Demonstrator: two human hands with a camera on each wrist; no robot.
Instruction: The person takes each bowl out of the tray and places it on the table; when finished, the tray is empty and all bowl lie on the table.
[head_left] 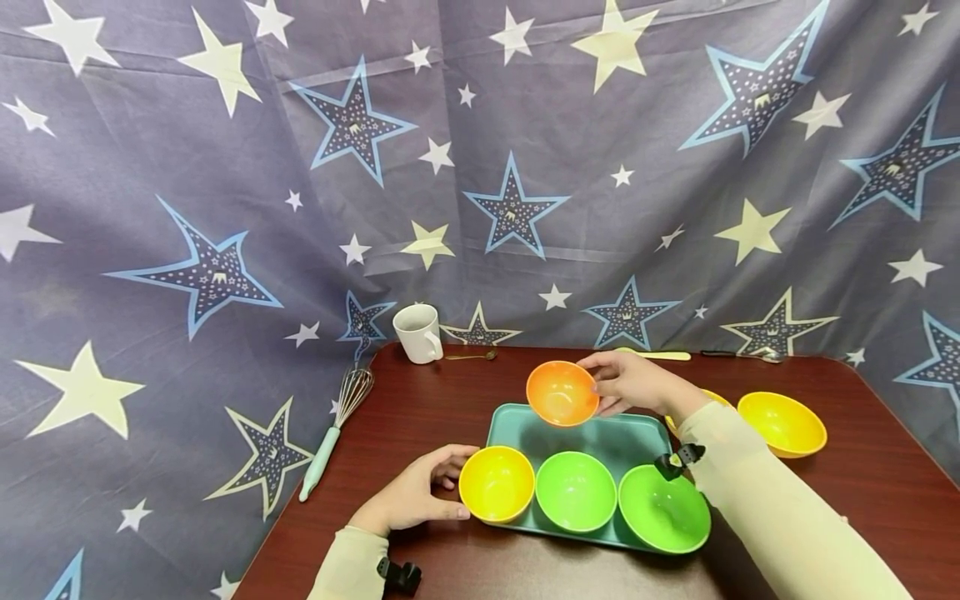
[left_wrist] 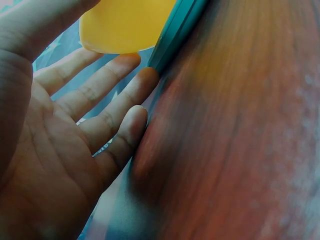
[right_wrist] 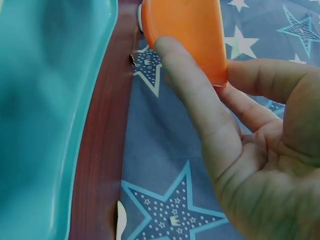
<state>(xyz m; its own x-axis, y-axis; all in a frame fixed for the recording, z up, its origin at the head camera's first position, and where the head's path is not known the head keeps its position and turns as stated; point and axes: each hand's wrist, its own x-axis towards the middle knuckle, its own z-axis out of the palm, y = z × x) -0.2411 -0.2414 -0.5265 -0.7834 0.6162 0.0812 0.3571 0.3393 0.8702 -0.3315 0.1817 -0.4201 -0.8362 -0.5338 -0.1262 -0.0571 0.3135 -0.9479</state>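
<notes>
My right hand (head_left: 636,382) pinches an orange bowl (head_left: 562,393) by its right rim, thumb on one side and fingers on the other. The bowl is held raised over the far edge of a teal tray (head_left: 626,435), as the right wrist view also shows. At the tray's near left corner is a yellow bowl (head_left: 497,485). My left hand (head_left: 416,493) is beside that bowl, thumb and loosely extended fingers spread along its left side. Fingertips in the left wrist view lie right at the bowl's base and the tray edge. Two green bowls (head_left: 575,492) sit to its right on the tray.
Two more yellow bowls, one (head_left: 782,425) partly overlapping nothing and the other (head_left: 716,398) half hidden behind my right forearm, stand at right. A white mug (head_left: 419,333), small spoon (head_left: 472,357) and yellow-handled utensil (head_left: 656,355) line the back. A whisk (head_left: 337,429) lies along the left edge.
</notes>
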